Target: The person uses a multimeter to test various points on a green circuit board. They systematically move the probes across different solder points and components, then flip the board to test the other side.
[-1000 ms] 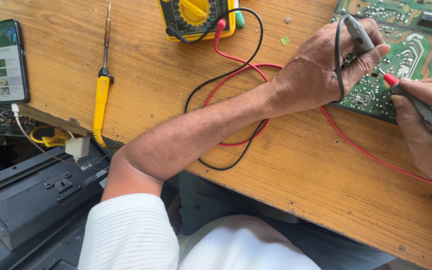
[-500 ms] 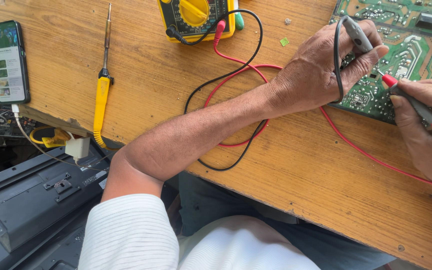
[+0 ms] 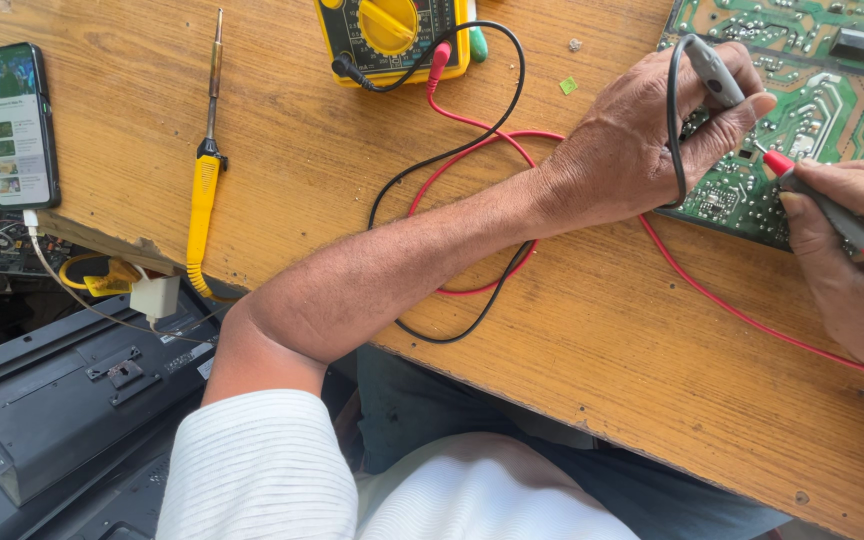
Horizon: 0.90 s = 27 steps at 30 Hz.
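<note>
Probing a green printed circuit board (image 3: 812, 95) lying at the far right corner of the worn wooden desk (image 3: 282, 130). Left hand (image 3: 642, 150) clenched around a grey probe with black lead (image 3: 712, 72); right hand (image 3: 852, 250) grasping a red-tipped probe (image 3: 780, 163), tip touching the board. Best done with wrists braced, tips kept apart on separate solder points, glancing at the yellow multimeter (image 3: 392, 35) beyond.

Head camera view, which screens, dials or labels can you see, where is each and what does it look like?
Smartphone: left edge of the wooden table, upright black rectangle, lit screen with small picture tiles.
Multimeter: top centre, yellow case, round yellow dial on a black marked face, black and red leads plugged in.
</note>
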Available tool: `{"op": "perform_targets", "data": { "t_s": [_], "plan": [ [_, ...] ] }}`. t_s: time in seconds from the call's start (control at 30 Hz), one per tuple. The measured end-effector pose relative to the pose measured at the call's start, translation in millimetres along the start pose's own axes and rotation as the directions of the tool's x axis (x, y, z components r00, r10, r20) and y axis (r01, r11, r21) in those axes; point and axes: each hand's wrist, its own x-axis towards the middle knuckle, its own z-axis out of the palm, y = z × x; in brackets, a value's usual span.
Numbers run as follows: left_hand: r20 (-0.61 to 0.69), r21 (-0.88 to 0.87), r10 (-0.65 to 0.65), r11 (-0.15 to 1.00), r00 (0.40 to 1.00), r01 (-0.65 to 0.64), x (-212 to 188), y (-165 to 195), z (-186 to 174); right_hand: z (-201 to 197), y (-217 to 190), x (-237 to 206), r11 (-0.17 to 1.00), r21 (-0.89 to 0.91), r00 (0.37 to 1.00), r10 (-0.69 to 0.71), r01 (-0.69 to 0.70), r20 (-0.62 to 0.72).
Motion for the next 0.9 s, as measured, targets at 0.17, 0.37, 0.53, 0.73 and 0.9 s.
{"op": "perform_targets", "data": {
  "t_s": [0.17, 0.37, 0.53, 0.73, 0.9],
  "plan": [
    [-0.004, -0.004, -0.007, 1.0, 1.0, 0.007, -1.3, -1.4, 1.6, -0.2, -2.3, 0.2, 1.0, -0.001, 1.0, 0.012, -0.012, -0.002],
    [-0.009, -0.004, -0.001, 1.0, 1.0, 0.001, -1.5, -2.7, 3.3, -1.5, -4.1, -0.5, 0.999, -0.031, 1.0, 0.011, -0.011, 0.004],
    [-0.015, -0.001, 0.011, 1.0, 1.0, -0.011, -1.6, -2.8, 3.6, -2.0, -3.2, -1.9, 0.999, -0.034, 1.0, 0.017, -0.017, 0.005],
    [0.001, -0.006, 0.032, 0.999, 0.999, -0.032, -0.4, -2.2, 0.2, -2.3, -12.5, 4.9, 0.999, -0.04, 1.0, -0.005, 0.004, -0.027],
    [0.052, -0.056, 0.004, 0.998, 0.999, -0.001, -0.7, 0.4, -0.5, -16.9, -25.7, 16.4, 0.985, -0.152, 0.996, -0.086, 0.085, 0.002]
  ]
}}
